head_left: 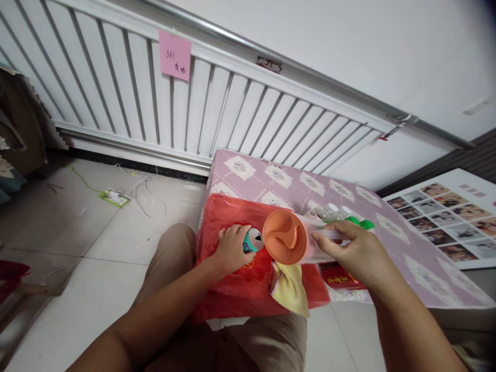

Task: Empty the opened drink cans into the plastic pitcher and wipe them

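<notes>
My left hand [233,248] is closed around a small teal drink can [249,242], whose opened top faces up and to the right. Across from it, my right hand [354,245] grips the handle of a translucent pitcher [314,237]. The pitcher is tilted, its orange lid [281,250] close beside the can's top; I cannot tell whether they touch. No liquid is visible between the two. Beneath the can is a red dish with a wavy edge [263,271], on a red plastic sheet [217,305]. A yellow cloth [290,289] hangs over the sheet's front edge, below the pitcher.
The sheet covers part of a table with a pink patterned cloth [310,182]. Behind the pitcher are clear bottles and green items [360,222]. A red packet [341,276] lies under my right wrist. A white radiator [217,108] stands behind; a power strip [114,198] is on the floor.
</notes>
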`<state>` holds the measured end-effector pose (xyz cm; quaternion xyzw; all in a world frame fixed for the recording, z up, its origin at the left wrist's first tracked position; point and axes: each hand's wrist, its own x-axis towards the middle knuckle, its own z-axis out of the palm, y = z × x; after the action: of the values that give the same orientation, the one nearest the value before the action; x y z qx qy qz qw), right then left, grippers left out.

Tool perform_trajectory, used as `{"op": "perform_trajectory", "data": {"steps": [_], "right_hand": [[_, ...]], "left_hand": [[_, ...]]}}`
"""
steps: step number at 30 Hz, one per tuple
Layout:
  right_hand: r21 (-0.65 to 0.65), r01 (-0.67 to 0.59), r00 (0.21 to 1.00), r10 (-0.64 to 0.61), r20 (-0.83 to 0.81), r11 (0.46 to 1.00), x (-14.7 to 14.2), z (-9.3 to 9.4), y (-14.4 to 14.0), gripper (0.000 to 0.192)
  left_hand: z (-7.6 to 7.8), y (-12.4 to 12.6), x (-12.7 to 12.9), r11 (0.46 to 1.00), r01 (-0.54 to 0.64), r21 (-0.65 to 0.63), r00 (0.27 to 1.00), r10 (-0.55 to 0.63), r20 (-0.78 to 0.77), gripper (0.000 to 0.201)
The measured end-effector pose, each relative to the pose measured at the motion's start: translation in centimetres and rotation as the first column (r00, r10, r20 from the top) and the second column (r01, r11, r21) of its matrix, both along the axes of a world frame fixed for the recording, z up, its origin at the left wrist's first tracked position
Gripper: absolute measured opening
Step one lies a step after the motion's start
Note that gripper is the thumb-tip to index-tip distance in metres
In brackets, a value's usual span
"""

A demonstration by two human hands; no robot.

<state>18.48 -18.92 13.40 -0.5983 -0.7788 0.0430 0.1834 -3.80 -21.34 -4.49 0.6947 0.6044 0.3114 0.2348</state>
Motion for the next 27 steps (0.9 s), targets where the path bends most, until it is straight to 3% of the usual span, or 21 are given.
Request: {"op": "perform_trajectory", "data": {"steps": [27], "right_hand": [[-0.013, -0.031, 0.999, 0.031, 0.026, 0.999, -0.41, 0.40, -0.12, 0.028]], "left_hand": [[-0.09, -0.09, 0.06, 1.000, -0.001, -0.018, 1.000, 0.001, 0.011, 0.064]]}}
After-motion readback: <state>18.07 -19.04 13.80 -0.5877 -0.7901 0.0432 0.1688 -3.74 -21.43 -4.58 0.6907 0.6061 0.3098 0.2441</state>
